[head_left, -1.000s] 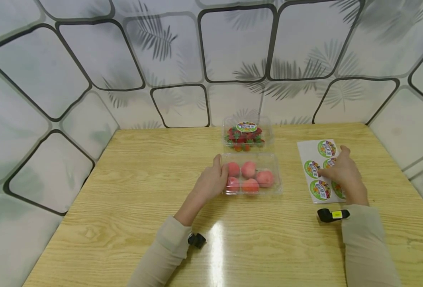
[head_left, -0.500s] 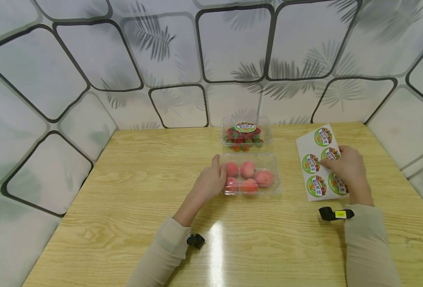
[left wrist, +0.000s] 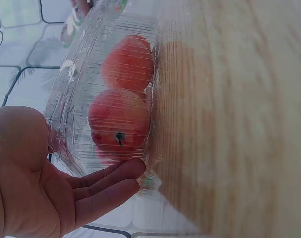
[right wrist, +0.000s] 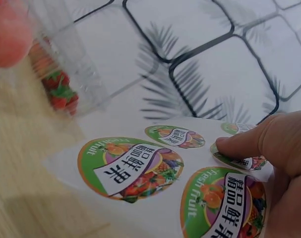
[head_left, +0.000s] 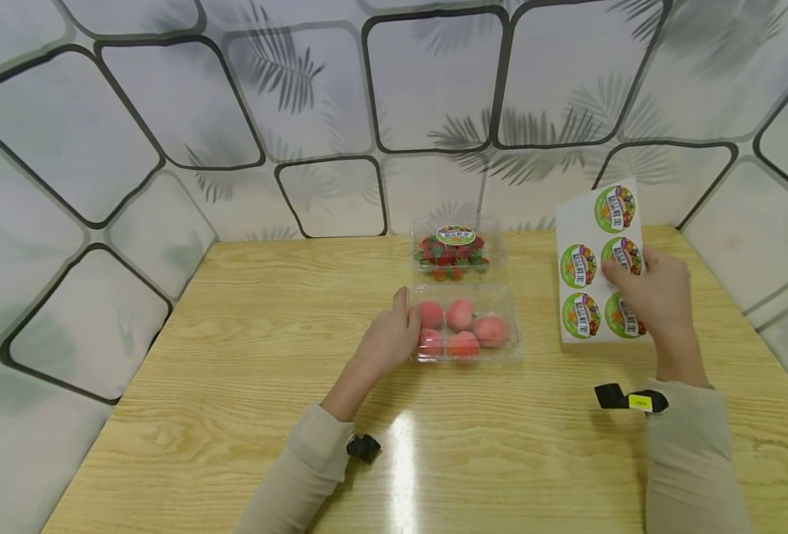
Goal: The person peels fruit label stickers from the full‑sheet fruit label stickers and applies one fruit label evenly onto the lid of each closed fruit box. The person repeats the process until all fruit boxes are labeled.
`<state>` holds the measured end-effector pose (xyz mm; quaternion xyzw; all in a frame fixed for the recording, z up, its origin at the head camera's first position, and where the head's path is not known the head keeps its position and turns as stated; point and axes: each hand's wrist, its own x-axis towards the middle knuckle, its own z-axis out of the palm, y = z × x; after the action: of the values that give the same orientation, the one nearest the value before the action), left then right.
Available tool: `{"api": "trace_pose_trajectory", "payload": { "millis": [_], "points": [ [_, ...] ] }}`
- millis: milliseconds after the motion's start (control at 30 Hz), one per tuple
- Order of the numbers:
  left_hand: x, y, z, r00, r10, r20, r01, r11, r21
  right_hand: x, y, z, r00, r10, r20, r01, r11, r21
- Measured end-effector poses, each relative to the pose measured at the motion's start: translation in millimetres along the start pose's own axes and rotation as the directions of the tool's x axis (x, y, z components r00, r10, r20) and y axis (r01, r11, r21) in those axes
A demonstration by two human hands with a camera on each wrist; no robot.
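Observation:
My left hand [head_left: 386, 337] rests against the left end of a clear plastic fruit box [head_left: 510, 319] holding several peaches [head_left: 459, 315]. In the left wrist view its thumb [left wrist: 21, 131] lies at the lid's edge, with the fingers [left wrist: 108, 196] fairly straight along the box. At the right, my right hand [head_left: 661, 293] pinches the right edge of a white sticker sheet [head_left: 570, 222], thumb on the printed face. Round fruit stickers [right wrist: 130, 168] in green and purple cover the sheet. It stands tilted up, facing the head camera; the fingers behind it are hidden.
Behind the peach box stands a second clear box [head_left: 497, 241] of strawberries [head_left: 454, 256], an oval sticker [head_left: 456, 235] on its lid. The wooden table [head_left: 247, 334] meets a patterned wall [head_left: 340, 196] at the back.
My right hand has lifted the sticker sheet off the table and tilted it upright, its far end rising most. The left hand and the peach box have stayed in place.

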<state>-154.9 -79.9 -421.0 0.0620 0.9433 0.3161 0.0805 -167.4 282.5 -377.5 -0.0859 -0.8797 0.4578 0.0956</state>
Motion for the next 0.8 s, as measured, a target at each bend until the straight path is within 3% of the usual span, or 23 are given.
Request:
{"api": "trace_pose_trajectory", "payload": {
  "millis": [267,600,800],
  "points": [
    [0.3,-0.3,0.7,1.0,-0.013,0.018,0.014,0.999,-0.043,-12,-25,-5.6,0.994,-0.099,-0.051,0.099,0.995,0.006],
    [-3.0,0.0,-2.6,0.999,-0.048,0.025,0.049,0.998,-0.026,-35,-59,-6.0,0.989,-0.146,-0.033,0.149,0.981,0.123],
    [-6.3,5.2,-10.9,0.998,-0.015,-0.059,0.016,1.0,0.026,-46,-72,-3.3,0.977,-0.212,-0.003,0.209,0.96,0.189]
  ]
}}
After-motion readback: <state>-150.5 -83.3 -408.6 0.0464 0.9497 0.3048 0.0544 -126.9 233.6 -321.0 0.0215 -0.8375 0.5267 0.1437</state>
